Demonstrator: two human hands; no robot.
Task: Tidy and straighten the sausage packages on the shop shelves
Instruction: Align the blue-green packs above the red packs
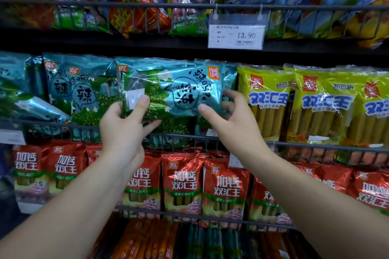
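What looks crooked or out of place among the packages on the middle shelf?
The teal sausage package that the left hand and right hand hold is turned sideways: its print runs on its side, while the upright teal packages beside it stand straight. At the far left, a slanted teal package lies askew.

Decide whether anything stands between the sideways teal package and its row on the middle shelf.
Yes. The left hand and right hand hold the teal package sideways; upright teal packs stand directly behind it, and the wire front rail runs just below.
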